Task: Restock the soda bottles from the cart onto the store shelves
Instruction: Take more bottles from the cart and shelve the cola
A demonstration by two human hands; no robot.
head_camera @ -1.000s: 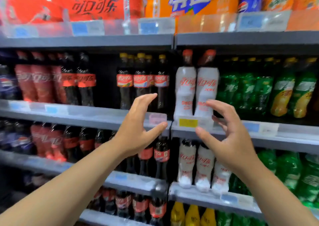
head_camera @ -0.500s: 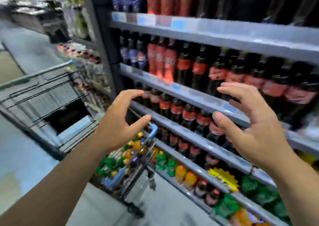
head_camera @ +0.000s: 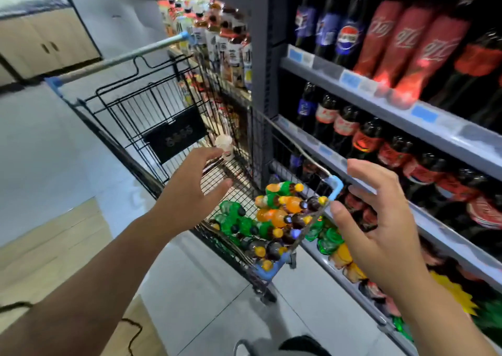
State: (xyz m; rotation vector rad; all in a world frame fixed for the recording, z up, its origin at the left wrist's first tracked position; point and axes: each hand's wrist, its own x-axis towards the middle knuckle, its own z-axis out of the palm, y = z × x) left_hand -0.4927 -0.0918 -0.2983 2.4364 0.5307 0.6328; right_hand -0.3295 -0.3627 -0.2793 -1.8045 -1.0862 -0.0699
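Wire cart (head_camera: 152, 116) of soda bottles (head_camera: 274, 217) beside shelves (head_camera: 394, 108), left hand (head_camera: 187, 195) spread, right hand (head_camera: 380, 233) spread

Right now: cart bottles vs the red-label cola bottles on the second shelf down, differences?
The cart bottles lie heaped, mixed green, orange and dark; the cola bottles stand upright in a row, all dark with red labels. Cart bottles show many yellow caps; cola bottles have dark caps. Both are capped soda bottles.
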